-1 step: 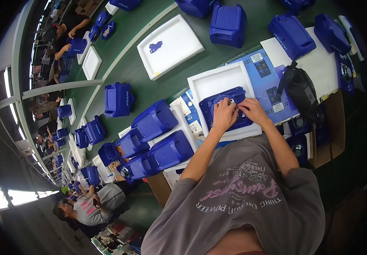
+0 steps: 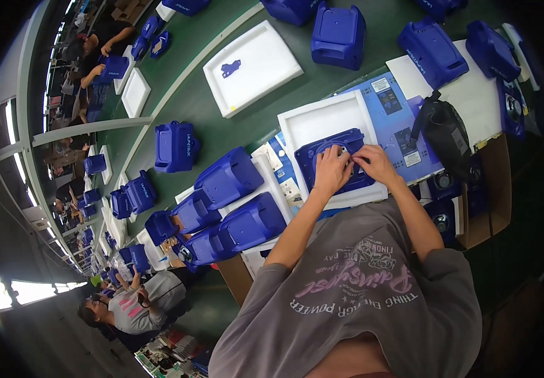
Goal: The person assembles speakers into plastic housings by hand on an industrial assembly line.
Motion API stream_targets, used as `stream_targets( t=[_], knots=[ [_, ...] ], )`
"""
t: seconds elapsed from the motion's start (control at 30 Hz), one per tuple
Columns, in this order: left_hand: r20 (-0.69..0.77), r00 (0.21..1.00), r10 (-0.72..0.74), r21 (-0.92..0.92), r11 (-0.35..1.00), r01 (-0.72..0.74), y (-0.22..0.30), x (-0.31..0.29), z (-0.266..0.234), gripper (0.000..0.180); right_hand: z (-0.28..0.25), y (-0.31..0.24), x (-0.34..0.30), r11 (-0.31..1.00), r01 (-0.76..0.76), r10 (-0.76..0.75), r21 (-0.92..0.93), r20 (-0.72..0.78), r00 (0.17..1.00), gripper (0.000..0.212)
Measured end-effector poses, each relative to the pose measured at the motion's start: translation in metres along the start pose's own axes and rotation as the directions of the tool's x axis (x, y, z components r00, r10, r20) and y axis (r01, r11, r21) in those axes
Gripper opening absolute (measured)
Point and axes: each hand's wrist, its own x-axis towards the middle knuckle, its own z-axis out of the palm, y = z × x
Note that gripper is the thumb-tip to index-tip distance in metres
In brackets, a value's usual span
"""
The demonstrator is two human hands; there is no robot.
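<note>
L hand & R hand curl over panel by near edge of tray; grip unclear; best brace panel flat.

The left forearm slants up and rightward, the right forearm up and leftward. The left hand lies palm down, fingers bent; the right hand curls inward, fingertips near the left's.

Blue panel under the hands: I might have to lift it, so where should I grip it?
Probably the far long edge of the blue panel, coming from the far side: bare floor of the foam tray shows beyond it, giving room, while the left hand and right hand cover the middle.
</note>
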Motion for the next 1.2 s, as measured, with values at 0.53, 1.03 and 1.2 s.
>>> stream_targets(
  t=[0.53, 1.03, 1.2],
  knots=[
    [0.002, 0.974, 0.228, 0.194, 0.955, -0.224, -0.005, -0.018, 0.012, 0.016, -0.008, 0.005, -0.017, 0.958, 0.211, -0.191, -0.194, 0.115, 0.975, 0.019],
    [0.709, 0.656, 0.261, -0.415, 0.906, 0.088, -0.059, 0.054, -0.021, 0.021, -0.037, -0.040, -0.024, 0.979, -0.102, 0.006, 0.175, 0.477, 0.879, 0.038],
    [0.692, 0.719, -0.064, 0.006, 0.997, 0.083, -0.031, 0.080, -0.039, 0.028, -0.030, -0.062, -0.036, 0.918, -0.330, 0.256, 0.222, 0.306, 0.917, 0.054]
  ],
)
